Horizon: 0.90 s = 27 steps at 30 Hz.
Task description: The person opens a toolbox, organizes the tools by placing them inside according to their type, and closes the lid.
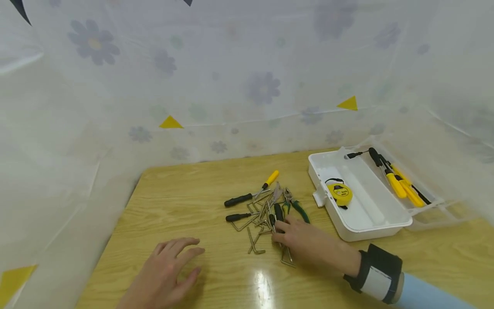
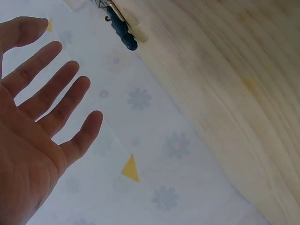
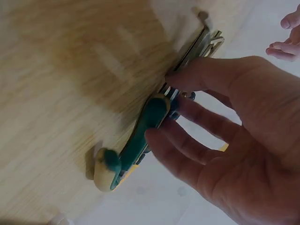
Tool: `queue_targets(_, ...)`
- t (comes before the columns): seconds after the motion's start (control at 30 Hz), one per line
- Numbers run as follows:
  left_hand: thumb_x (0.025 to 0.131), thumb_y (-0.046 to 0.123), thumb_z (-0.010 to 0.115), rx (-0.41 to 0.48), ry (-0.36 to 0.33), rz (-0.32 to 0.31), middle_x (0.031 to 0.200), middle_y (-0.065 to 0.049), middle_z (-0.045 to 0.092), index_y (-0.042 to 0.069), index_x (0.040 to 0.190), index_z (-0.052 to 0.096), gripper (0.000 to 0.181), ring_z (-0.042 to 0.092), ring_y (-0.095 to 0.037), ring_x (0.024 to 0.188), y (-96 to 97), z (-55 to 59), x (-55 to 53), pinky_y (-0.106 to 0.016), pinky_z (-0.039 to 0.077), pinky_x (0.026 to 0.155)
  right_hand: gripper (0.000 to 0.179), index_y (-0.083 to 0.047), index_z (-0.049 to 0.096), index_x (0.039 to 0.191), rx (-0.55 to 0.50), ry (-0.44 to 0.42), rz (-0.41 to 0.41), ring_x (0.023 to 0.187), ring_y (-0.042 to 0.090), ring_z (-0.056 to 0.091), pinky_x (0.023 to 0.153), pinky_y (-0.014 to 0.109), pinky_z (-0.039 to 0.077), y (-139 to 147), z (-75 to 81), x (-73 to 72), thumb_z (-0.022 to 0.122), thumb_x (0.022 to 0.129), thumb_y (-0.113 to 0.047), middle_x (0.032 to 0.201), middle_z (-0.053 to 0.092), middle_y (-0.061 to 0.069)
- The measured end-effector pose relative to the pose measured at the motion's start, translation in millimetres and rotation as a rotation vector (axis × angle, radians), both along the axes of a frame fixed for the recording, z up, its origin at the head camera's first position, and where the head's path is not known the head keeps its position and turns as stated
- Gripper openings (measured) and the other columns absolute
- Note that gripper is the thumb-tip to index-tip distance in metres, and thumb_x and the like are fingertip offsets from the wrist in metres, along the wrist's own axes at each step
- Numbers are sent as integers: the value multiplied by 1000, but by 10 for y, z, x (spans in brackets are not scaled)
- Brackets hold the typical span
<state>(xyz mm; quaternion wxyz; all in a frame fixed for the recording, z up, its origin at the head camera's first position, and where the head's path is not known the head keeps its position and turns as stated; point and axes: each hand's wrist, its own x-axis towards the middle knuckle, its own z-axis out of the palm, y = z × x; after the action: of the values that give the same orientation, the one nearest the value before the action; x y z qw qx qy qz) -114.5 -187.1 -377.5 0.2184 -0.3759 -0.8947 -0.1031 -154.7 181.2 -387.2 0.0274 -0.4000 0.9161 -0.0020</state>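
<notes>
My left hand [image 1: 167, 272] hovers at the front left with fingers apart and nothing in them; the left wrist view shows its spread fingers [image 2: 61, 108]. My right hand [image 1: 299, 238] reaches into a pile of tools, its fingertips at a black-handled screwdriver [image 1: 278, 212]. Whether they grip it is hidden. Beside that hand lie pliers with green handles [image 1: 300, 211]; in the right wrist view one pliers handle [image 3: 145, 122] passes close to the fingertips. Several L-shaped hex keys [image 1: 256, 251] lie about, with black-handled screwdrivers [image 1: 238, 217] and a yellow-handled one [image 1: 272, 177].
A white toolbox [image 1: 360, 231] stands open at the right, a yellow tape measure [image 1: 340, 194] in its base. Its translucent lid [image 1: 436, 221] holds several yellow-handled tools [image 1: 397, 184]. Flower-patterned sheeting [image 1: 247, 86] encloses the wooden table [image 1: 173, 189].
</notes>
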Motion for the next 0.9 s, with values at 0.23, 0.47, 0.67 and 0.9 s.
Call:
queue_targets(0.23, 77, 26, 84, -5, -5, 8, 121, 6, 70, 25, 114, 73, 39, 68, -13, 102, 17, -11, 10, -42, 56, 77, 21, -25, 75, 97, 14, 102, 84, 88, 15, 48, 74, 32, 48, 89, 11, 56, 78, 86, -8, 114, 61, -3)
queue_targets(0.47, 90, 35, 74, 2, 17, -5, 121, 7, 70, 27, 114, 72, 25, 68, -14, 102, 26, 6, -3, -41, 55, 77, 18, -18, 71, 99, -173, 140, 161, 89, 10, 55, 74, 22, 54, 180, 4, 97, 76, 87, -7, 111, 59, 0)
queue_targets(0.67, 98, 40, 63, 12, 24, -7, 121, 6, 70, 26, 114, 73, 24, 68, -15, 105, 56, 69, -36, -41, 54, 77, 14, -14, 61, 96, -448, 212, 86, 70, -1, 45, 58, 12, 42, 329, 141, 110, 71, 93, -4, 89, 55, -7)
queue_targets(0.9, 100, 39, 61, 15, 37, -21, 121, 7, 69, 26, 116, 72, 24, 68, -16, 104, 61, 80, -30, -42, 55, 78, 27, -18, 61, 82, -319, 182, -174, 65, 1, 41, 54, 17, 38, 554, 228, 237, 81, 78, 0, 73, 56, -13)
